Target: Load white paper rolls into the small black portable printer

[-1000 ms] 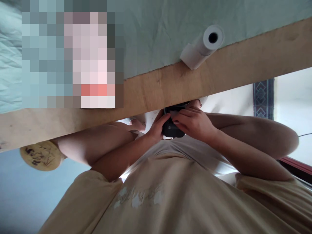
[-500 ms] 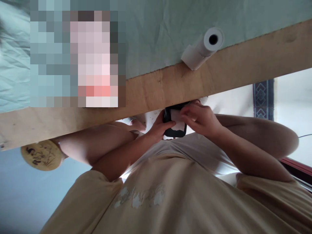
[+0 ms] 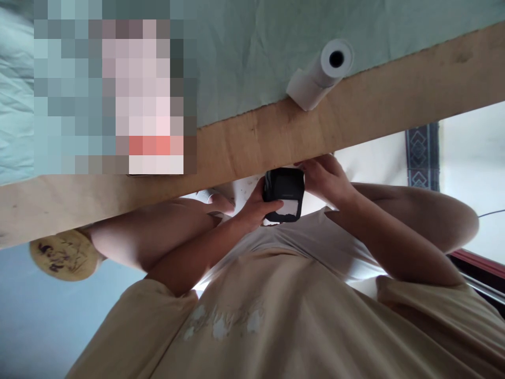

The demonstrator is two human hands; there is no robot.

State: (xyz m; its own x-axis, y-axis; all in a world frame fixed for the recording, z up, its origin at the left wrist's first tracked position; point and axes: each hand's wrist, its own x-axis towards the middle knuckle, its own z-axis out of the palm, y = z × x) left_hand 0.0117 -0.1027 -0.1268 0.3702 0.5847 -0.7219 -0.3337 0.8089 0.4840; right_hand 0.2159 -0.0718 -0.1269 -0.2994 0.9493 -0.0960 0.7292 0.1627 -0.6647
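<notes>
Your left hand (image 3: 256, 208) grips a small black box-shaped device (image 3: 284, 190) from its left side, thumb across the lower front, fingers closed round it. A white strip of paper (image 3: 288, 208) shows at the device's lower edge, just beside your thumb tip.

Your right hand (image 3: 325, 178) clasps the same device from the right, fingers curled over its top right corner. Both hands are shut on it, one to each side, touching the casing. How the right fingertips sit behind the casing cannot be told.

The device hangs in front of your body, just below the near edge of the wooden board (image 3: 355, 113), not resting on it. Its top edge sits close under the board's edge; whether they touch cannot be told.

On the board, near that same edge and well apart from your hands, lies a white paper roll (image 3: 321, 73), its hollow core facing the camera, a loose end of paper spread at its lower left. The roll lies across the line where the pale green cloth (image 3: 252, 52) ends and bare wood begins.

A blurred-out patch covers the cloth towards the left. Under the board's left end sits a round tan disc (image 3: 63, 255) with dark markings. Your beige shirt (image 3: 276, 321) fills the lower view, bare knees on both sides.
</notes>
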